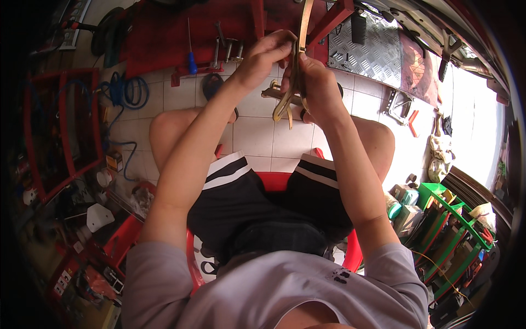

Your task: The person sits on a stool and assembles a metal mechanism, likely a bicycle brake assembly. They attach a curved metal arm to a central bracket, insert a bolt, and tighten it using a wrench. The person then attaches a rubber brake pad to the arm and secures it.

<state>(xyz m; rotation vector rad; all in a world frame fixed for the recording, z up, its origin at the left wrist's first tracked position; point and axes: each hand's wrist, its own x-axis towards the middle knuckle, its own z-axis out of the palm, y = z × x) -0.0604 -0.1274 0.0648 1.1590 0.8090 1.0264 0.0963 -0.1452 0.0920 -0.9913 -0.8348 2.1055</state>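
Out in front of my knees, both hands meet at a long, narrow, yellowish-brown piece with a curved strip (305, 26) rising from it and bent ends hanging below; its exact kind I cannot make out. My right hand (321, 86) is closed around its middle, thumb on top. Fingers of my left hand (267, 57) are bent and pinch at its left side, partly hidden behind it. A blue-handled screwdriver (192, 63) lies on the red platform (156, 46) left of my hands, beside a wrench (220, 34) and several metal tools.
A diamond-pattern metal plate (368, 57) lies at the far right. On the left stand a red shelf frame (66, 129) and a coiled blue hose (134, 92). A green rack (446, 200) full of items is at the right. I sit on a red stool (274, 181) over tiled floor.
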